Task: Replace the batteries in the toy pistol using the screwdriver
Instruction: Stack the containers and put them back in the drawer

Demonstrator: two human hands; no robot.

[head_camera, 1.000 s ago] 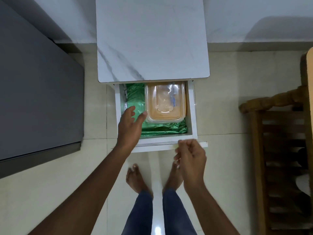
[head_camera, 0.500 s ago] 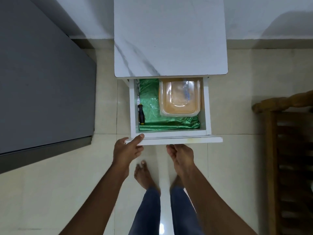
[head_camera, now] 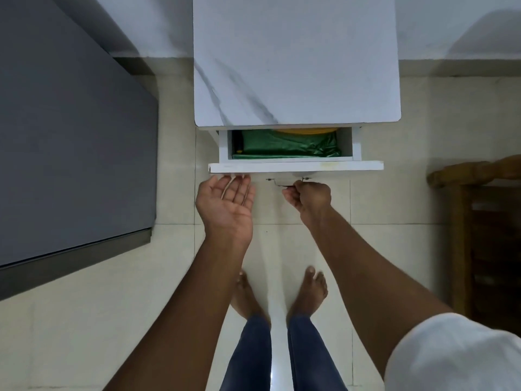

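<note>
I'm seeing the drawer sliding nearly shut vs a sec ago. Left hand is flat open under its front; right hand is gripping the handle. Screwdriver is staying inside, so no tool yet.

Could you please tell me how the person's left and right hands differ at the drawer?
The left hand is open, palm up, its fingertips at the drawer front; the right hand is curled in a fist. The left hand holds nothing; the right hand grips the thin metal drawer handle. Both are just below the drawer front.
</note>
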